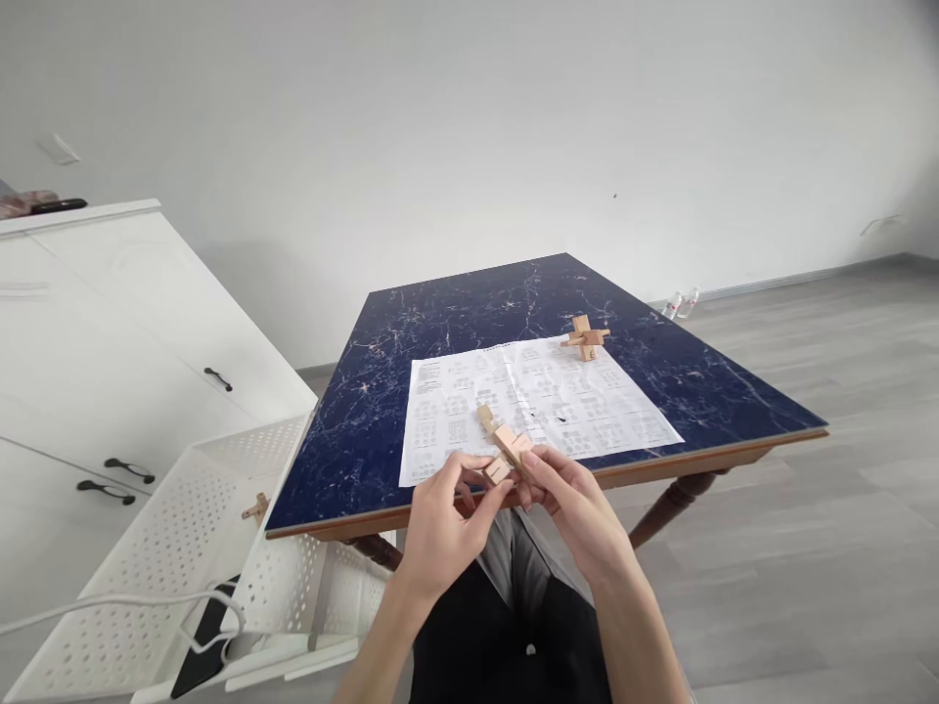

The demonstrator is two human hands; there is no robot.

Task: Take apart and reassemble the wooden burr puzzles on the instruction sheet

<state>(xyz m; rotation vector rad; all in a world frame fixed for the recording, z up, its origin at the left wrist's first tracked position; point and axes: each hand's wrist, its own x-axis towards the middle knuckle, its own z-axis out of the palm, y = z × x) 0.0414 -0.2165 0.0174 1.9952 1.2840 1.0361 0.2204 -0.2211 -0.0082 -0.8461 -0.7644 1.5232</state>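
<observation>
Just over the table's near edge, my left hand (451, 513) and my right hand (572, 504) hold small notched wooden puzzle pieces (512, 445) between thumbs and fingers. The pieces are pale wood with dark line marks and seem to be fitted against each other; my fingers hide part of them. Another wooden piece (485, 418) shows just beyond, on or above the sheet; I cannot tell whether it joins the held ones. Under them lies a creased white instruction sheet (447, 391) printed with rows of small diagrams. An assembled wooden cross-shaped puzzle (585, 337) sits at the sheet's far right corner.
The dark blue marbled table (330, 430) has a wooden edge. At the left, a white perforated basket (168, 508) stands beside a white cabinet (132, 323); another wooden puzzle (255, 506) and a white cable (124, 598) are there. Clear plastic bottles (682, 303) stand on the floor behind.
</observation>
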